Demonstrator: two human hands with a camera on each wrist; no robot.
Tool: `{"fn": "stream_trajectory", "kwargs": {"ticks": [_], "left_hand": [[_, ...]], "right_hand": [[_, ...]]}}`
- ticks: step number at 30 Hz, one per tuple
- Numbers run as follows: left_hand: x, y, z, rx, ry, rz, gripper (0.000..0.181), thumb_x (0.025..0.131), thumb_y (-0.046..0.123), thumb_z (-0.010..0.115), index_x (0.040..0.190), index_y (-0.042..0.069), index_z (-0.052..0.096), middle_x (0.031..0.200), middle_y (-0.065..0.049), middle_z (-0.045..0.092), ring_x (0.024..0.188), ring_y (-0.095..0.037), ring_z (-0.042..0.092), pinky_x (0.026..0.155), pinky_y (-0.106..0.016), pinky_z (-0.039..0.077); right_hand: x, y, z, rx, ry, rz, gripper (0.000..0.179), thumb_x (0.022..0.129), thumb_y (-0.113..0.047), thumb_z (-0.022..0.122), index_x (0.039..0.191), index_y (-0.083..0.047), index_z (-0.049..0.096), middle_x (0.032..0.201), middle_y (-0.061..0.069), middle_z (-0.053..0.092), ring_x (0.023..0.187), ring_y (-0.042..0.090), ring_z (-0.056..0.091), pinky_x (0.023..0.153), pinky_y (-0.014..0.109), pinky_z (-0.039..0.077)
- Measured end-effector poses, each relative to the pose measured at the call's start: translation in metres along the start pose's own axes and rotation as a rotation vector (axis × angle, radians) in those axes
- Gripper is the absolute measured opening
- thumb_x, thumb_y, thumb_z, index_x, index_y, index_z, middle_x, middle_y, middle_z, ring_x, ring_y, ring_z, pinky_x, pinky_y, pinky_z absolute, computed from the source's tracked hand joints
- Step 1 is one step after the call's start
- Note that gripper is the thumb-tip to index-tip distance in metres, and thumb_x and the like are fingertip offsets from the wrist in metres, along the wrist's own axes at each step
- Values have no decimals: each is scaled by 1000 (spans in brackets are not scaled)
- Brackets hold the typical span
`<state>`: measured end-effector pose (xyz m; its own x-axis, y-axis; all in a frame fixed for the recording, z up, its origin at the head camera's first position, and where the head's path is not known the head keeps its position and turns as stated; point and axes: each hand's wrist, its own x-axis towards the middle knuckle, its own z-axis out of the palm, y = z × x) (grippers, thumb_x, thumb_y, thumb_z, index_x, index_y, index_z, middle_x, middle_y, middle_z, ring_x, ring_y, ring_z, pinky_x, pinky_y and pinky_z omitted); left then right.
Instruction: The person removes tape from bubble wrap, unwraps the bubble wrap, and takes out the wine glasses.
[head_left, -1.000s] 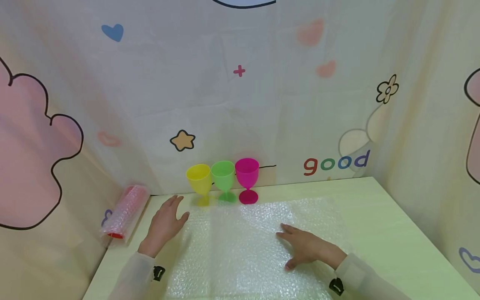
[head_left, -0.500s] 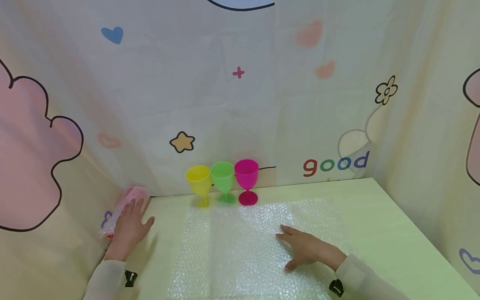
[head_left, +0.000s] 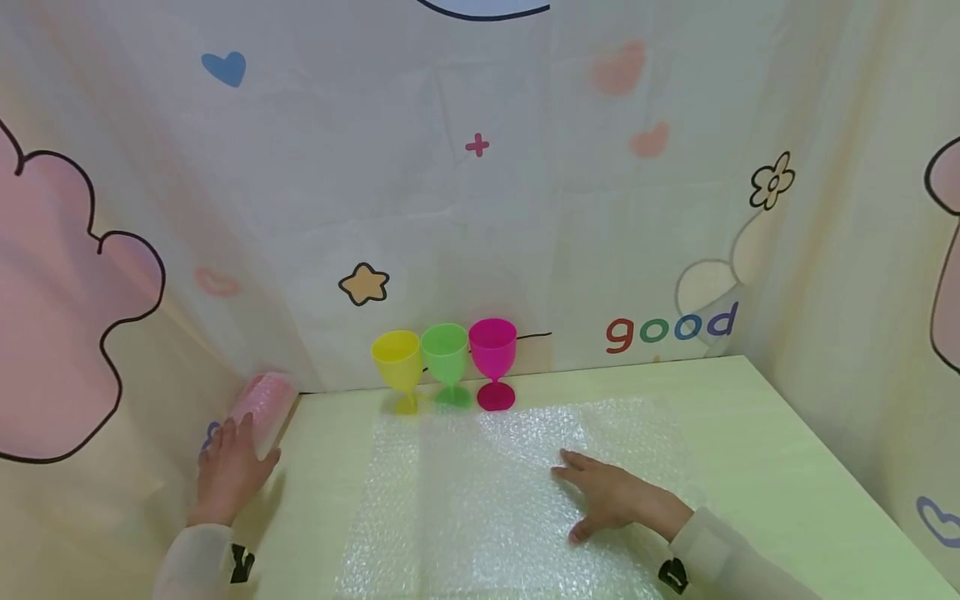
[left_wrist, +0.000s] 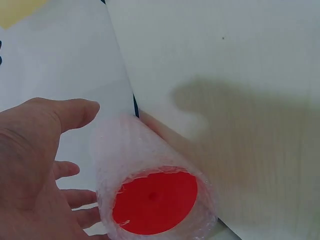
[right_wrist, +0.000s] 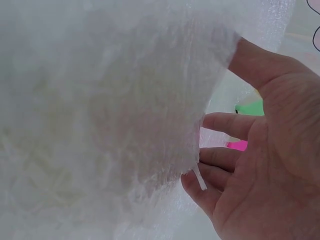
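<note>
My left hand (head_left: 231,471) is at the near end of a bubble-wrapped bundle (head_left: 264,406), at the table's left edge. In the left wrist view, the bundle's round end shows a flat red disc (left_wrist: 155,202) inside; my thumb and fingers (left_wrist: 80,198) extend loosely beside it. My right hand (head_left: 611,496) lies spread over a clear bubble wrap sheet (head_left: 487,500). In the right wrist view, plastic film (right_wrist: 115,110) covers the thumb tip, and the other fingertips are right at its edge. Yellow (head_left: 398,358), green (head_left: 446,354) and magenta (head_left: 493,348) goblets stand behind the sheet.
The pale table (head_left: 765,467) runs back to a printed cloth backdrop (head_left: 480,225), with cloth sides at left and right. Table surface extends right of the sheet, and a strip lies between the sheet and the bundle.
My left hand has moved left from near the yellow goblet, passed over the bundle, then drawn back toward its near end. The right hand and goblets have stayed put.
</note>
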<state>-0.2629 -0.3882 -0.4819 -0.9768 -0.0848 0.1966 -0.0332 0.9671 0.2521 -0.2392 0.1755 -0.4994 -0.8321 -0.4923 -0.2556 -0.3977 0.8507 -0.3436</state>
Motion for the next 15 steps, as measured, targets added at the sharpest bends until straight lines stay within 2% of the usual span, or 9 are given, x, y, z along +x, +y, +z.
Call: {"fn": "stream_trajectory", "kwargs": {"ticks": [3,6,10,15], "left_hand": [[4,-6,1,10,47,11,74,89,32,67,140,-12,34,132,-43,40,117,-61,40,87,-77,36],[10,-11,2,14,59,14,70,89,31,67,135,-12,38,121,-40,46,107,-58,46,75,-76,40],[13,-14,0,12,-7,-11,74,89,32,65,139,-13,33,126,-41,42,112,-59,42,79,-78,36],[14,-16,1,8,-2,-18,81,86,31,69,140,-15,29,129,-42,39,114,-59,40,82,-77,35]], "right_hand": [[0,0,-1,-6,5,0,98,65,-49,87,148,-16,44,162,13,27,148,33,31,115,51,35],[-1,-1,-1,-10,10,-8,99,65,-48,87,148,-15,44,162,14,28,147,34,31,115,51,36],[-2,-1,-1,-9,9,-13,99,65,-48,87,148,-15,44,161,14,28,147,35,31,115,51,36],[-2,0,-1,-21,7,-5,99,65,-50,86,148,-17,44,162,12,27,148,33,31,115,50,36]]}}
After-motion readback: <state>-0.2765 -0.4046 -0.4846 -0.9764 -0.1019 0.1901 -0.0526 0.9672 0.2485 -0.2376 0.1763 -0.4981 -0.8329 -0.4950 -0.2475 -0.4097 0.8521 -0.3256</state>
